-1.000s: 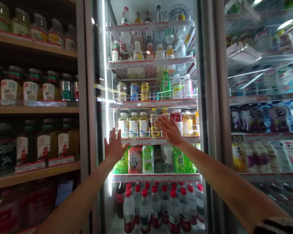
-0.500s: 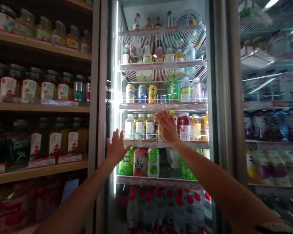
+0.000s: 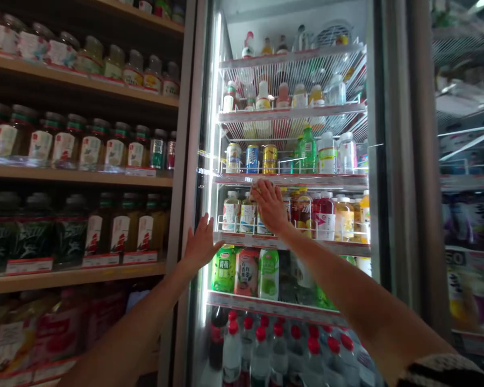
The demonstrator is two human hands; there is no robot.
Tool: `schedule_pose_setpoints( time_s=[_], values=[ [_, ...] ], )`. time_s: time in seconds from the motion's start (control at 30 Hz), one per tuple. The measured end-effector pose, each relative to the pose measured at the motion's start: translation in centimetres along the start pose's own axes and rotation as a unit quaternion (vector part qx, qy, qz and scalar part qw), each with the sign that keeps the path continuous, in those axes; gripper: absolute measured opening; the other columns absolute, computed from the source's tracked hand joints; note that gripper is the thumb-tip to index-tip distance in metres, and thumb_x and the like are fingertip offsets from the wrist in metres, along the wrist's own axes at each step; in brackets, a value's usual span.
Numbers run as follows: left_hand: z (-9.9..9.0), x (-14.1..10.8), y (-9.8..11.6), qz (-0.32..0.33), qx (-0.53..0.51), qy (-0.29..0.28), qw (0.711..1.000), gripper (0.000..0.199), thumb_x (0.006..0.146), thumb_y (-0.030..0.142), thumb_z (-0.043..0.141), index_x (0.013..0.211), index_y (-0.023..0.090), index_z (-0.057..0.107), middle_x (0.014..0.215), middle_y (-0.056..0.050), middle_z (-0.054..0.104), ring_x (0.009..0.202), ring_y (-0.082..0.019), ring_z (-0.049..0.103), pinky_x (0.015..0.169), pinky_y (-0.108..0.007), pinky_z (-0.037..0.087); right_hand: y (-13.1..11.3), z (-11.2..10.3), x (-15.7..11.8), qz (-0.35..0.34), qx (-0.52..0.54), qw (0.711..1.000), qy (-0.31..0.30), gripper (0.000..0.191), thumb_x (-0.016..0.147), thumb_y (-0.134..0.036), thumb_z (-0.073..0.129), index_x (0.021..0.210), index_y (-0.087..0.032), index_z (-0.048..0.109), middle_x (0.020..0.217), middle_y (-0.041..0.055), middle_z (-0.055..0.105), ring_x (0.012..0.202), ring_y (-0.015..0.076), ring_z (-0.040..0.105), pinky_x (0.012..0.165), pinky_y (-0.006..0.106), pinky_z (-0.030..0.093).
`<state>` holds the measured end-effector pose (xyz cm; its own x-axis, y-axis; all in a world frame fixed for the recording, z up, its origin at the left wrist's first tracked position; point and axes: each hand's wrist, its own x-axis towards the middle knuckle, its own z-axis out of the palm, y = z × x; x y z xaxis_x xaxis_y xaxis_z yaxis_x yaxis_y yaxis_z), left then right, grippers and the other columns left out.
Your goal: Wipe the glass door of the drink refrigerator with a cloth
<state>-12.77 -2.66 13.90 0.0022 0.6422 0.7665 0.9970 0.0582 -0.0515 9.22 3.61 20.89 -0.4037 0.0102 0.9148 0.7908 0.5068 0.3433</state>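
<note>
Through the glass door [image 3: 292, 188] of a lit drinks fridge I see rows of bottles and cans. My right hand [image 3: 271, 207] lies against the glass, in front of the shelf of juice bottles. Under its fingertips is a small pale cloth [image 3: 255, 186], mostly covered by the hand. My left hand [image 3: 201, 243] has its fingers spread at the left side of the door, near the metal frame [image 3: 187, 177]; it holds nothing. Behind the glass, near my hands, stand a green drink carton [image 3: 223, 269] and a pale-labelled bottle [image 3: 230, 212].
Wooden shelves [image 3: 76, 171] on the left carry jars and bottles with price tags. A second glass-fronted fridge [image 3: 468, 183] stands on the right, past a metal post [image 3: 403, 161]. Red-capped bottles [image 3: 260, 349] fill the fridge bottom.
My right hand has slid left across the glass with the cloth, from the third juice bottle towards the second. The view has turned left. My left hand stays spread beside the frame.
</note>
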Motion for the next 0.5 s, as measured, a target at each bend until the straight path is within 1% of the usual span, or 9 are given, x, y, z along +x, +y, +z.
schedule_pose_setpoints(
  time_s=[0.07, 0.13, 0.17, 0.2, 0.3, 0.33, 0.37, 0.43, 0.5],
  values=[
    [0.0, 0.0, -0.6, 0.005, -0.002, 0.002, 1.0, 0.066, 0.084, 0.041, 0.042, 0.139, 0.008, 0.026, 0.149, -0.018, 0.019, 0.137, -0.027, 0.022, 0.107, -0.053, 0.023, -1.4, 0.5, -1.0, -0.096, 0.009, 0.994, -0.045, 0.047, 0.085, -0.013, 0.043, 0.131, -0.021, 0.045, 0.144, 0.0076, 0.035, 0.137, 0.0234, 0.02, 0.111, 0.049, 0.021],
    [0.0, 0.1, -1.2, -0.013, -0.006, 0.008, 1.0, 0.065, 0.084, 0.04, 0.043, 0.138, 0.007, 0.028, 0.148, -0.018, 0.02, 0.137, -0.027, 0.022, 0.107, -0.052, 0.024, -2.4, 0.8, -1.3, -0.194, 0.015, 0.977, -0.084, 0.042, 0.086, -0.013, 0.042, 0.127, -0.022, 0.048, 0.141, 0.0057, 0.041, 0.135, 0.0215, 0.027, 0.111, 0.045, 0.024],
    [0.0, 0.2, -1.4, -0.023, -0.008, 0.013, 1.0, 0.064, 0.084, 0.039, 0.043, 0.137, 0.007, 0.029, 0.148, -0.018, 0.02, 0.137, -0.027, 0.022, 0.107, -0.051, 0.024, -2.7, 1.0, -0.8, -0.212, 0.014, 0.973, -0.09, 0.041, 0.087, -0.013, 0.041, 0.127, -0.021, 0.049, 0.14, 0.0053, 0.042, 0.134, 0.0214, 0.029, 0.111, 0.044, 0.025],
    [-0.2, 0.3, -1.7, -0.033, -0.011, 0.019, 0.999, 0.064, 0.084, 0.04, 0.043, 0.137, 0.006, 0.03, 0.149, -0.018, 0.019, 0.137, -0.027, 0.021, 0.107, -0.051, 0.024, -2.8, 1.1, 0.2, -0.202, 0.011, 0.976, -0.086, 0.041, 0.087, -0.013, 0.041, 0.127, -0.021, 0.048, 0.141, 0.0057, 0.042, 0.133, 0.0222, 0.03, 0.11, 0.044, 0.025],
    [-0.7, 0.8, -2.4, -0.05, -0.018, 0.037, 0.998, 0.064, 0.083, 0.04, 0.044, 0.137, 0.007, 0.029, 0.149, -0.017, 0.018, 0.137, -0.027, 0.02, 0.107, -0.051, 0.023, -2.9, 1.5, 4.9, -0.074, -0.002, 0.997, -0.037, 0.042, 0.088, -0.013, 0.039, 0.129, -0.017, 0.046, 0.144, 0.0094, 0.036, 0.135, 0.0273, 0.026, 0.11, 0.049, 0.022],
    [-0.9, 1.0, -2.6, -0.051, -0.018, 0.042, 0.998, 0.065, 0.083, 0.039, 0.045, 0.137, 0.007, 0.029, 0.149, -0.017, 0.018, 0.137, -0.027, 0.02, 0.108, -0.051, 0.023, -3.2, 1.8, 6.2, -0.043, 0.0, 0.999, -0.027, 0.042, 0.088, -0.013, 0.039, 0.129, -0.016, 0.046, 0.144, 0.0103, 0.035, 0.135, 0.0283, 0.024, 0.11, 0.05, 0.021],
    [-1.1, 1.1, -2.9, -0.052, -0.017, 0.048, 0.997, 0.066, 0.082, 0.039, 0.046, 0.137, 0.007, 0.028, 0.149, -0.018, 0.018, 0.137, -0.027, 0.02, 0.108, -0.051, 0.023, -3.7, 2.3, 7.2, -0.031, 0.006, 0.999, -0.022, 0.041, 0.089, -0.013, 0.038, 0.129, -0.015, 0.046, 0.144, 0.0106, 0.034, 0.136, 0.0285, 0.023, 0.111, 0.05, 0.02],
    [-1.6, 1.3, -3.6, -0.061, -0.011, 0.058, 0.996, 0.068, 0.081, 0.037, 0.048, 0.138, 0.006, 0.026, 0.148, -0.019, 0.02, 0.137, -0.028, 0.021, 0.107, -0.051, 0.024, -5.4, 3.4, 7.5, -0.055, 0.026, 0.998, -0.027, 0.04, 0.09, -0.013, 0.036, 0.127, -0.015, 0.048, 0.143, 0.01, 0.036, 0.135, 0.0271, 0.024, 0.111, 0.05, 0.021],
    [-2.1, 1.4, -4.5, -0.076, -0.001, 0.061, 0.995, 0.069, 0.08, 0.036, 0.05, 0.137, 0.006, 0.026, 0.148, -0.02, 0.021, 0.136, -0.028, 0.022, 0.107, -0.051, 0.025, -7.5, 4.6, 6.3, -0.127, 0.05, 0.99, -0.04, 0.037, 0.09, -0.013, 0.036, 0.124, -0.017, 0.05, 0.141, 0.0084, 0.04, 0.134, 0.0247, 0.027, 0.11, 0.048, 0.024]
  ],
)
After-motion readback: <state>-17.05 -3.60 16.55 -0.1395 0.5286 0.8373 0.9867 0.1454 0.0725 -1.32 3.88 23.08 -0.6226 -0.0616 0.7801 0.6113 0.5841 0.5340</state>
